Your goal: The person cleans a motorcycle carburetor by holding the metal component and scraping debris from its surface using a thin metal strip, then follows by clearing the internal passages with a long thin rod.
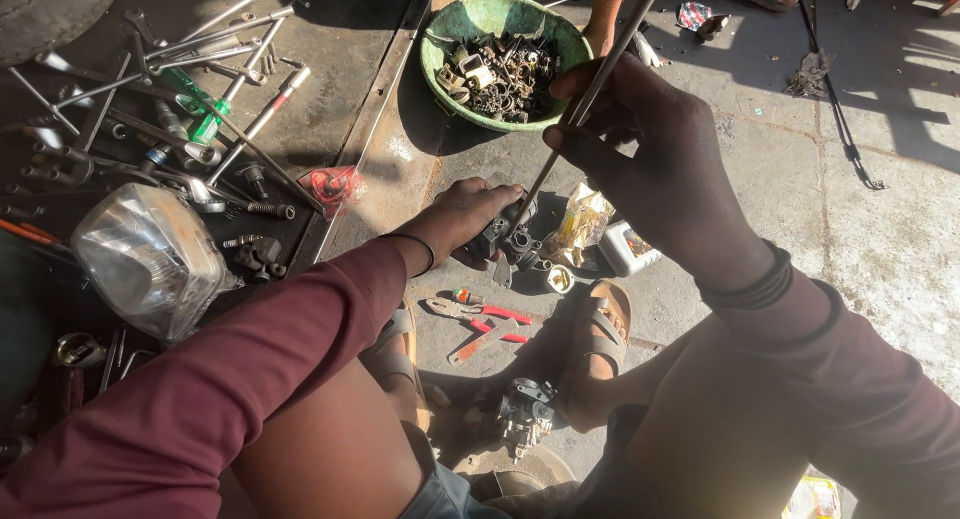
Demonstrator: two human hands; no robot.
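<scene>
Hands both mine, left hand [470,214] clamped on one metal engine part [515,244], right hand [625,119] gripping one long rod [560,139], one green bowl [450,24] of bolts, one red-handled pliers [480,314].

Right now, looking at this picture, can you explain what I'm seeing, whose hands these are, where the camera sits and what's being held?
This is one view from a camera worn on a person's head, looking down at their own two hands and knees as they sit on a concrete floor. The left hand presses down on a small dark metal engine part. The right hand grips a long thin metal rod, its tip set against that part. Around them lie a green bowl of small metal bits, red-handled pliers, a headlamp, many loose tools and a second engine part between the sandalled feet.
</scene>
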